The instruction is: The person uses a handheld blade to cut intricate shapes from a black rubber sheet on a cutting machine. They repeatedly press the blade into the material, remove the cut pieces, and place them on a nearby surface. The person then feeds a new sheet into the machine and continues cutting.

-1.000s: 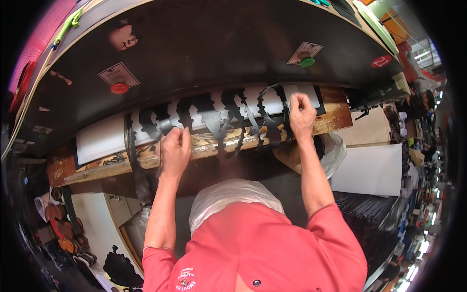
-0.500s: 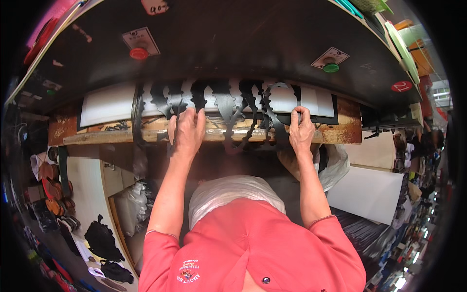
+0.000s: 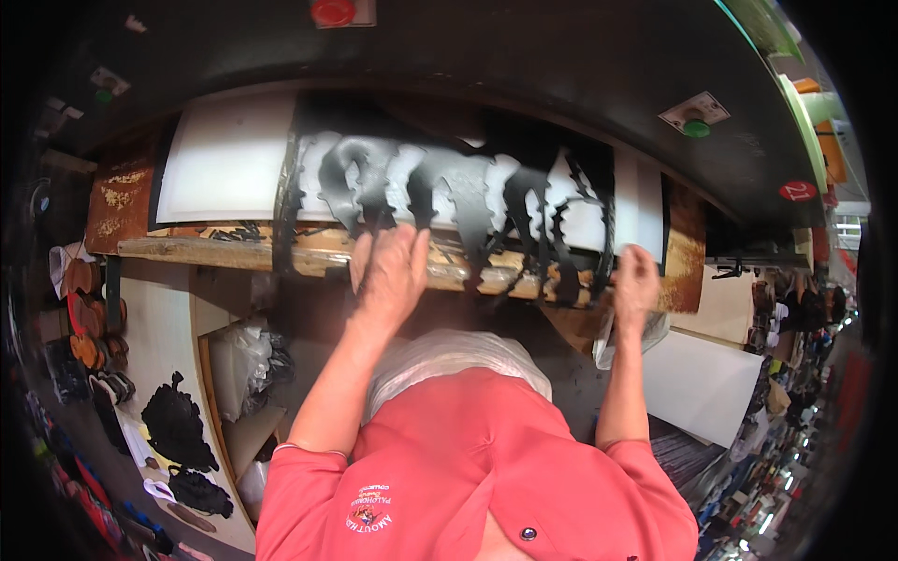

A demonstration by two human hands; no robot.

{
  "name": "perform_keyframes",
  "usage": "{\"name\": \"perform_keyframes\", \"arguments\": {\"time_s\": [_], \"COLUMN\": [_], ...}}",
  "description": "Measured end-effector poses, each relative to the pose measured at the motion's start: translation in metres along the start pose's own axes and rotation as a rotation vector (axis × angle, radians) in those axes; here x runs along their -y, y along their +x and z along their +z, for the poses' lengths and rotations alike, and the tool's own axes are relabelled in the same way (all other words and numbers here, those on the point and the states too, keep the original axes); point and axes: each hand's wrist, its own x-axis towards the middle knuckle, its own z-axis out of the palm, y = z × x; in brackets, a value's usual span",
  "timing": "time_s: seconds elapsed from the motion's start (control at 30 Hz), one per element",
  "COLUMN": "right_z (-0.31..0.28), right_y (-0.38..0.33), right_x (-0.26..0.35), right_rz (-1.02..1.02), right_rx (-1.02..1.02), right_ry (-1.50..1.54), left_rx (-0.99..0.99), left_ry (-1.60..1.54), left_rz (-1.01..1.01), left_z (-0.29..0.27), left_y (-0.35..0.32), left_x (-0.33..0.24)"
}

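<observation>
A black sheet full of cut-out holes [image 3: 468,192], with jagged strips between them, lies over a white cutting board [image 3: 224,168]. Its material, perhaps leather or synthetic, is hard to tell. Ragged strips of it hang over the near wooden edge. My left hand [image 3: 391,269] is closed on one of its near strips, left of the middle. At the right border of the sheet, my right hand [image 3: 636,285] pinches the narrow edge strip; its fingertips are slightly blurred.
Above and beyond the board is a dark machine beam [image 3: 524,56] with a red button [image 3: 334,11] and a green button [image 3: 695,127]. Small black scraps lie along the wooden ledge [image 3: 206,248]. A bag of clear plastic [image 3: 248,374] sits below left, a white panel [image 3: 702,383] below right.
The black sheet is spread wider, showing more of its cut-out area over the white board. My hands are farther apart, the right one farther right. The whole view has shifted.
</observation>
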Motion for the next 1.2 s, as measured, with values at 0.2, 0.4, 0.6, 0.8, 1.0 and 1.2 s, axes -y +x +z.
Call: {"name": "perform_keyframes", "arguments": {"time_s": [0.2, 0.4, 0.6, 0.8, 1.0, 1.2], "right_z": [0.086, 0.27, 0.31, 0.285, 0.269, 0.269], "right_y": [0.035, 0.041, 0.049, 0.082, 0.093, 0.084], "right_x": [0.102, 0.17, 0.173, 0.168, 0.153, 0.151], "right_rz": [-0.327, -0.601, -0.636, -0.313, -0.145, -0.105], "right_rx": [0.259, 0.632, 0.62, 0.787, 0.848, 0.846], "right_ry": [-0.092, -0.386, -0.373, -0.091, 0.3, 0.336], "left_rx": [0.113, 0.034, 0.041, 0.033, 0.08, 0.146], "left_ry": [-0.239, -0.797, 0.014, 0.095, 0.111, -0.57], "left_rz": [0.057, -0.309, 0.014, 0.094, 0.043, -0.278], "left_z": [-0.046, -0.082, 0.002, 0.018, 0.004, 0.006], "left_y": [0.018, 0.107, 0.147, 0.135, 0.15, 0.17], "left_x": [0.009, 0.081, 0.155, 0.167, 0.148, 0.102]}}
